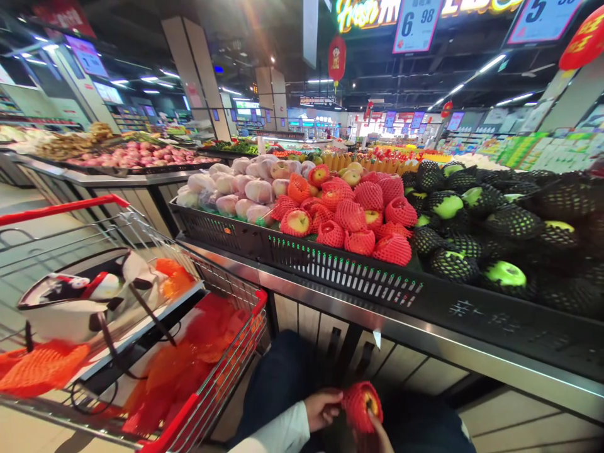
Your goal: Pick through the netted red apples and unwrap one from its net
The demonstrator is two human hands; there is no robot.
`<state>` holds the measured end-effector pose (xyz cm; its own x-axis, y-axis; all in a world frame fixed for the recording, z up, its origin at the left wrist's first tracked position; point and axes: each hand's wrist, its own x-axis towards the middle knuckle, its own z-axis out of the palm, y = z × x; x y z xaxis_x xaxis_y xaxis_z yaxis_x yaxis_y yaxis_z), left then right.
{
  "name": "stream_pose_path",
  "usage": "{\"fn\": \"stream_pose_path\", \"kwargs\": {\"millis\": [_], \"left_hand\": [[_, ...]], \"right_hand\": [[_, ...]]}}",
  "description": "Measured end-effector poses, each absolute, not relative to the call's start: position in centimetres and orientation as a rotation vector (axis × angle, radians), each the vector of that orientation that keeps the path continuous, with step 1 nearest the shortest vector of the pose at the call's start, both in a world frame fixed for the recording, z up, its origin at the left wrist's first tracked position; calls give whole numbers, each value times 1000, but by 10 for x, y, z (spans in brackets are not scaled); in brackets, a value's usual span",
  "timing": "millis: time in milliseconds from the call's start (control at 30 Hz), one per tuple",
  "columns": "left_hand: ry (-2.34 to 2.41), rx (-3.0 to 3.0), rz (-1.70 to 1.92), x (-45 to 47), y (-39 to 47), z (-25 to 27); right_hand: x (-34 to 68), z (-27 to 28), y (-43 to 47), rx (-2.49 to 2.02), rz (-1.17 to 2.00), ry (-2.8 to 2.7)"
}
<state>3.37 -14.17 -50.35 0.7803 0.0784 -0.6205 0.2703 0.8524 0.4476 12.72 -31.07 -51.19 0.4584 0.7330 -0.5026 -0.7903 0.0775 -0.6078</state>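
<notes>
Low in front of me, above my lap, is an apple (370,401) in a red foam net (353,402). The net is open at one end, and the apple's yellow-red skin shows there. My right hand (380,435) grips the netted apple from the lower right, its thumb against the fruit; its other fingers are mostly hidden. On the other side, my left hand (323,408) has its fingers bent together, the tips pinching the net's left edge. Behind them, a black display crate (340,267) holds more apples in red nets (350,215).
At left stands a shopping cart (262,308) with red netting (189,358), orange netting (44,368) and a white-and-black bag (66,314) in it. Pale wrapped fruit (258,191) and green fruit in black nets (446,204) flank the red-netted apples. A metal counter edge (302,286) runs below the crate.
</notes>
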Motion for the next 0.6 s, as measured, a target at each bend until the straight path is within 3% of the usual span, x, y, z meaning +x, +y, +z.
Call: {"fn": "stream_pose_path", "kwargs": {"millis": [233, 600], "left_hand": [[601, 661, -223, 34, -150, -504], [895, 1049, -37, 44, -157, -535]], "right_hand": [[131, -505, -308, -911, 1105, 214], [120, -502, -300, -959, 1152, 128]]}}
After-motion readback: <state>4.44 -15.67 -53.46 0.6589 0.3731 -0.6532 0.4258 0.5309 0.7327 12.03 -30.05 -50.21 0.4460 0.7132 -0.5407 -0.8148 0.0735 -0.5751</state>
